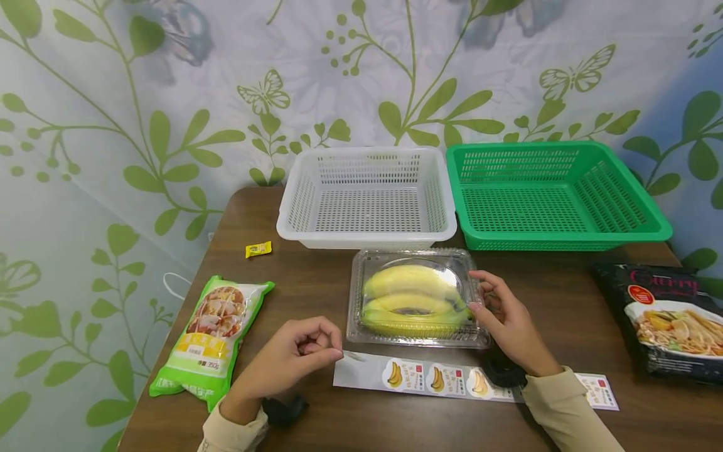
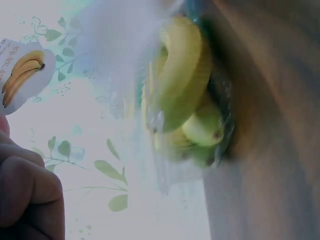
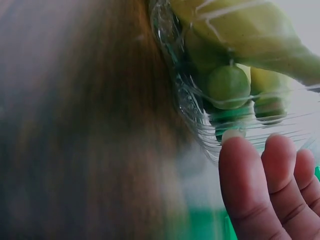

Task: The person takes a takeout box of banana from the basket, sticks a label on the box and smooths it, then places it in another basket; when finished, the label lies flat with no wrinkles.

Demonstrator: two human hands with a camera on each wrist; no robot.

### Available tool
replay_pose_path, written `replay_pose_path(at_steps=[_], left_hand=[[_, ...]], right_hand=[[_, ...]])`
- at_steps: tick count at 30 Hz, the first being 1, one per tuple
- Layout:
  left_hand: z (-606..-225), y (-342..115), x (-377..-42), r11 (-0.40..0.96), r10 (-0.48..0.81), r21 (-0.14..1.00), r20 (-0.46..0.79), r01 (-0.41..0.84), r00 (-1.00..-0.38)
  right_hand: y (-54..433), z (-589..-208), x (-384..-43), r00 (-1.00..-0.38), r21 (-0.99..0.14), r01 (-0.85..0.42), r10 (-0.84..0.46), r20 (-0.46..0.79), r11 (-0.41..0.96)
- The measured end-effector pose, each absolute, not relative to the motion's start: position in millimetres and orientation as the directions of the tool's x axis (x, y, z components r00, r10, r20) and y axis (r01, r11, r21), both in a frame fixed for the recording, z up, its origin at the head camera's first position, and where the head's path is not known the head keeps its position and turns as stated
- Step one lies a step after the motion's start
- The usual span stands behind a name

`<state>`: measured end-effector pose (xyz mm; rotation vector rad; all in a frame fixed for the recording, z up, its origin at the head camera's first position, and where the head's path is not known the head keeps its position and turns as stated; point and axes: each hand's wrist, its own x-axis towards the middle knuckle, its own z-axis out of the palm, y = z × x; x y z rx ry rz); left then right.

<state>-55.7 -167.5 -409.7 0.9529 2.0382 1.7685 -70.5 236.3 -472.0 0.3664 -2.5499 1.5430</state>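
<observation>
My left hand [image 1: 294, 355] pinches a banana sticker [image 2: 24, 75] between thumb and fingers, its picture showing in the left wrist view. In the head view that sticker is seen nearly edge-on, over the blank left end of the label strip [image 1: 373, 375]. Several bananas [image 1: 409, 282] lie in a closed clear plastic box [image 1: 357, 307] just beyond the strip. At the box's right side is my right hand [image 1: 514, 323], thumb and forefinger touching its edge. Extended fingertips [image 3: 240, 160] stand against the box wall in the right wrist view.
A white basket [image 1: 367, 236] and a green basket [image 1: 565, 238] stand side by side along the back. A green food bag [image 1: 211, 339] lies at left, below a small yellow packet [image 1: 258, 249]. At right is a black noodle package [image 1: 672, 320]. The strip passes under my right forearm.
</observation>
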Motion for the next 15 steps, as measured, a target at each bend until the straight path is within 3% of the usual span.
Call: replay_pose_path(at_steps=[15], left_hand=[[-389.6, -154.7, -86.8, 0.22, 0.673, 0.867, 0.197, 0.448, -0.713]], right_hand=[[236.6, -471.7, -70.9, -0.962, -0.853, -0.273, -0.13, 0.24, 0.445]])
